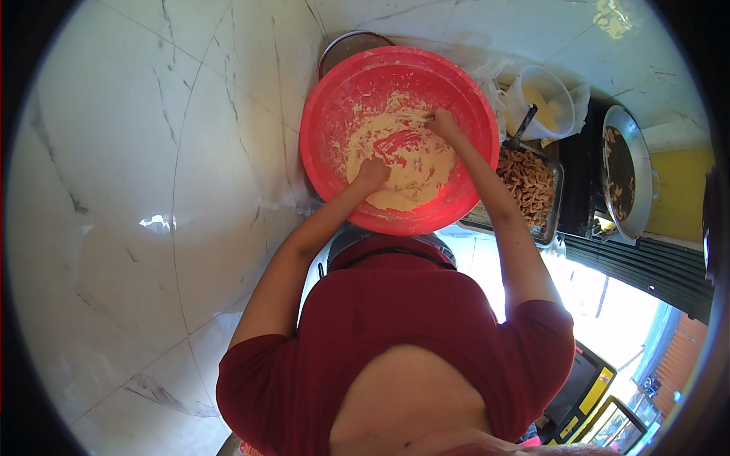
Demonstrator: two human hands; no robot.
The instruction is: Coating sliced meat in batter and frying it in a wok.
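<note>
A large red plastic basin [325, 131] stands before me, with pale yellow flour or batter mix [416, 191] spread over its bottom and smeared up its wall. Inside it, my left hand [373, 174] is at the near left of the flour, fingers curled down and their tips hidden. Farther back, on the right side, my right hand [442, 124] pinches a thin, flour-coated pale strip [417, 117]. What the strip is made of is too small to tell. Red basin floor shows through between the hands.
Right of the basin, a metal tray [556, 199] holds brown fried strips [527, 185], with a dark-handled utensil [524, 126] beside them. Behind stands a translucent tub [562, 100] of yellowish liquid. Farther right, a wide metal pan [644, 188] holds dark oil and frying pieces. Marbled tile wall [239, 114] rises left.
</note>
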